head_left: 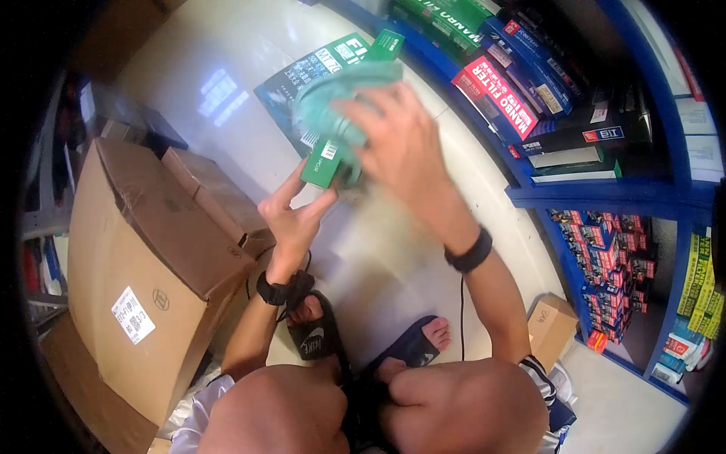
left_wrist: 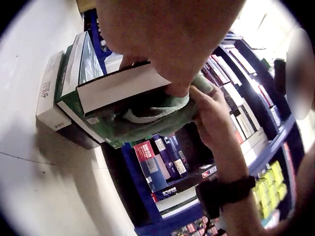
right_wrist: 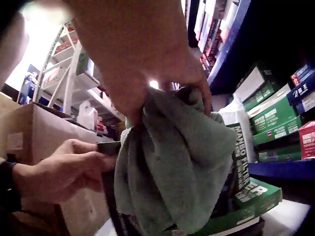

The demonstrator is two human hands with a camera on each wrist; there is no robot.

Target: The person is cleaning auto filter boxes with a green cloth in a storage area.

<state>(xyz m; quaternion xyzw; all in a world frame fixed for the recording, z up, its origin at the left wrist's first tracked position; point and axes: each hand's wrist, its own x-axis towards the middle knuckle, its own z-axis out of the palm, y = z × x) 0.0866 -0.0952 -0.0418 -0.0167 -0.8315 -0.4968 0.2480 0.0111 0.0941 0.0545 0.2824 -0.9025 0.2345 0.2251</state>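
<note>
The green box (head_left: 323, 165) is pinched by the left hand (head_left: 293, 218) above the floor (head_left: 249, 45), and the cloth (head_left: 318, 94) is gripped, bunched, by the right hand (head_left: 404, 142). For even wiping, the box should be steadied and light strokes used.

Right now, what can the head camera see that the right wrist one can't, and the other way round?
Only the head view shows the black sandals and the toes poking out. Only the right wrist view shows what looks like a white jug. Both show the left hand gripping a box, the right hand holding the green cloth, some brown cardboard, and the blue shelf.
</note>
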